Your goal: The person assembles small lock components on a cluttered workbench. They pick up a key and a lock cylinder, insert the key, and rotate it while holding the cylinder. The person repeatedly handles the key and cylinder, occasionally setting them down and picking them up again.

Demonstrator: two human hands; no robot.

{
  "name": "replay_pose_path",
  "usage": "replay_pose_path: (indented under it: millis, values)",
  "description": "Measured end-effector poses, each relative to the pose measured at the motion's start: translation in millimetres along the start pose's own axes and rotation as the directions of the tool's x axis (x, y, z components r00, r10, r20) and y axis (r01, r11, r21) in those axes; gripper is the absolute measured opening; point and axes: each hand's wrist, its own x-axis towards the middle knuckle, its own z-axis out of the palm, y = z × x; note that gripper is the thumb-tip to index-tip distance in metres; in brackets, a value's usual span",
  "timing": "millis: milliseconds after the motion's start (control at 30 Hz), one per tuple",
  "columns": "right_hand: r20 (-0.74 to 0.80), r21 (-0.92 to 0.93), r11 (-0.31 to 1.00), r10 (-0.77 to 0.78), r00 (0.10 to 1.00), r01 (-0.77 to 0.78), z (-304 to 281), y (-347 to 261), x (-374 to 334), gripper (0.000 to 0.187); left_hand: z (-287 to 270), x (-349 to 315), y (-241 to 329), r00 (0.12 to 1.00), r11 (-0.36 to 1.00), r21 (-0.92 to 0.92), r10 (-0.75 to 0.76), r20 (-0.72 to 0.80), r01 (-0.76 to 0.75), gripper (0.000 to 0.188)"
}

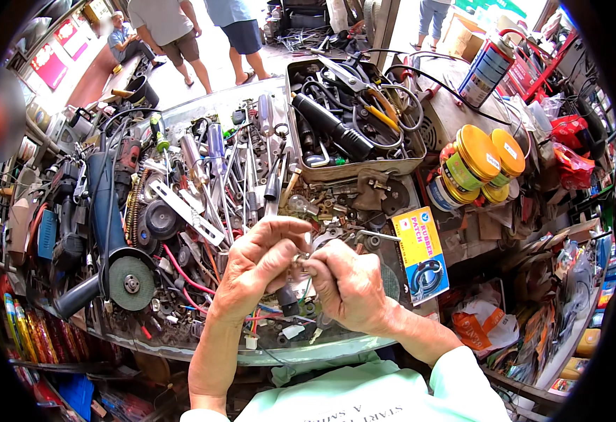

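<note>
Item in hand: one small metal part (299, 261), located between my two hands above the near side of the bench (350, 346). It lies directly left of the fingertips of my right hand (353, 285) and just right of the thumb tip of my left hand (255, 267). Its visible length appears to run crosswise, from one hand toward the other; blur and my fingers conceal its exact shape. The right hand is the nearer, its thumb and forefinger pinched on the part. The left hand is curled, forefinger arched above the thumb; I cannot tell whether it grips the part or merely touches it.

Count of identifiable items: one angle grinder (102, 193), left of my left hand; one slotted metal bar (187, 211), lying obliquely between the two; one open metal box (364, 169), beyond my hands, holding loose tools and one black flashlight (332, 126); one hex key (382, 235), beyond my right hand; one yellow-and-blue carton (420, 257), right of that hand; one spray can (487, 74), tilted. Two topmost yellow-lidded tins (478, 153) show; those beneath I cannot count reliably.
</note>
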Motion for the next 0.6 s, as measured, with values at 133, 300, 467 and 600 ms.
replay_pose_path:
  millis: [133, 300, 467, 600]
  values:
    - [-0.042, -0.012, 1.0, 0.003, 0.999, -0.003, 1, 5, 2, 0.01, -1, 1, -11, 0.988, 0.984, 0.09, 0.152, 0.039, -0.155, 0.031]
    - [0.018, 0.026, 1.0, 0.009, 1.0, -0.01, 0, 0, 0, 0.009, 1, -1, 3, 0.994, 0.994, -0.024, -0.106, -0.016, 0.106, 0.028]
    - [-0.045, 0.022, 0.999, 0.038, 0.998, -0.037, -4, 4, 5, 0.006, 4, -1, -4, 0.998, 0.997, 0.037, 0.061, 0.003, -0.061, 0.024]
    - [-0.063, 0.064, 0.997, 0.043, 0.997, -0.039, -2, 7, 5, 0.006, -4, -2, 0, 0.994, 0.996, -0.044, -0.079, 0.074, 0.082, 0.023]
